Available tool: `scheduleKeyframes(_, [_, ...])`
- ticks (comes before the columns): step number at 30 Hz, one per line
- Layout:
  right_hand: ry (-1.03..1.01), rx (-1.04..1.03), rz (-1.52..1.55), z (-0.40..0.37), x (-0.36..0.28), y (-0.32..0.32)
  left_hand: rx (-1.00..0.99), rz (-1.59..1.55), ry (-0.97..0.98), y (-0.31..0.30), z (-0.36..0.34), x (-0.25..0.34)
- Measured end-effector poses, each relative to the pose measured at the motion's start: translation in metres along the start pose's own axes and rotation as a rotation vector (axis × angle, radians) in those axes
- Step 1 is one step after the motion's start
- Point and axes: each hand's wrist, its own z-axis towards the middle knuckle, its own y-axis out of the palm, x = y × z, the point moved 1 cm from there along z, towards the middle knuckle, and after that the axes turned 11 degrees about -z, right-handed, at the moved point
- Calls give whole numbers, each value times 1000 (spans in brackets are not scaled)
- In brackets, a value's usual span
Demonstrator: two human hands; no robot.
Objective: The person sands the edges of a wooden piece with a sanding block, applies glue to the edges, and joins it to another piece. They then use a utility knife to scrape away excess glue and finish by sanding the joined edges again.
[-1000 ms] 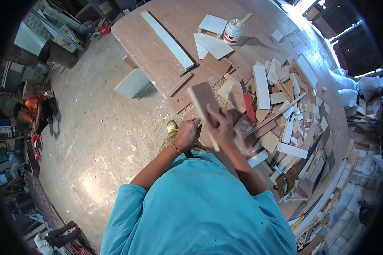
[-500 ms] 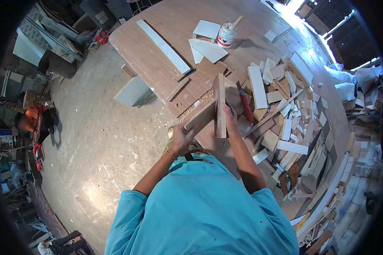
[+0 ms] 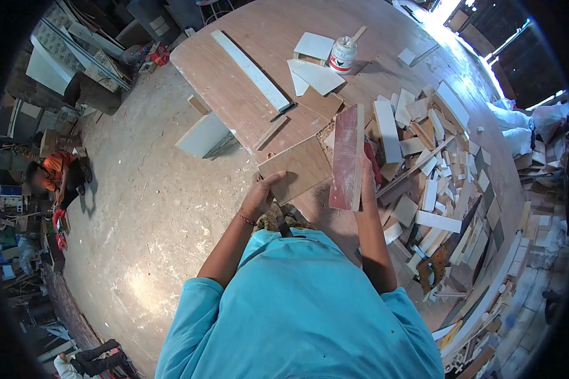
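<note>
My left hand (image 3: 258, 197) is closed on the lower left corner of a flat brown plywood board (image 3: 297, 165), thumb across its face. My right hand (image 3: 368, 183) grips the outer edge of a longer, narrow board (image 3: 346, 161) with a reddish face and a pale edge. Both boards are raised in front of my body at the table's near edge. A narrow gap shows between them. Partly hidden behind the right-hand board is a red-handled tool (image 3: 371, 161). Wood shavings (image 3: 326, 140) lie on the table just beyond the boards.
On the table (image 3: 265, 31) are a long white strip (image 3: 250, 69), a glue jar (image 3: 342, 57) with a stick in it, and white panels (image 3: 316, 76). Offcuts (image 3: 436, 164) pile up at right, with a wooden-handled saw (image 3: 432, 270). Another person (image 3: 60, 174) is at far left.
Both boards have turned from nearly edge-on to show their broad faces. They have come apart slightly, the right-hand one shifting to the right. My view has moved a little.
</note>
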Motion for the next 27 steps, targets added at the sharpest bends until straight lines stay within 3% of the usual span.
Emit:
scheduleKeyframes(4, [-28,94,-85,-3,1,6,-27,-57,13,2,1,-1])
scheduleKeyframes(7, [-30,121,-152,-4,5,10,-14,73,42,9,-2,-1])
scheduleKeyframes(9, [-26,138,-76,2,21,6,-217,577,-3,24,-11,4])
scheduleKeyframes(10, [-22,152,0,2,21,11,-218,575,-3,32,-14,3])
scheduleKeyframes(12, [81,3,162,-6,12,17,-609,813,343,50,-22,-4])
scheduleKeyframes(14, [105,-15,136,-10,6,21,-697,947,285,52,-23,-15])
scheduleKeyframes(16, [144,-31,133,-2,11,9,-668,1000,345,55,-21,-25])
scheduleKeyframes(18, [315,-343,351,3,23,-4,-355,1163,456,59,-13,-29])
scheduleKeyframes(19, [315,-436,483,-4,13,12,-271,1272,636,61,-10,-29])
scheduleKeyframes(20, [312,-434,484,-2,16,12,-275,1273,636,61,-6,-27])
scheduleKeyframes(22, [223,-233,226,14,30,2,-220,1300,679,61,0,-20])
scheduleKeyframes(23, [238,-187,254,20,37,-2,-263,1232,559,62,3,-16])
scheduleKeyframes(24, [237,-189,256,24,43,-7,-262,1235,561,62,3,-15])
scheduleKeyframes(26, [262,-249,276,29,42,-9,-199,1270,324,58,10,-17])
scheduleKeyframes(27, [260,-251,276,30,43,-10,-200,1271,326,53,13,-19])
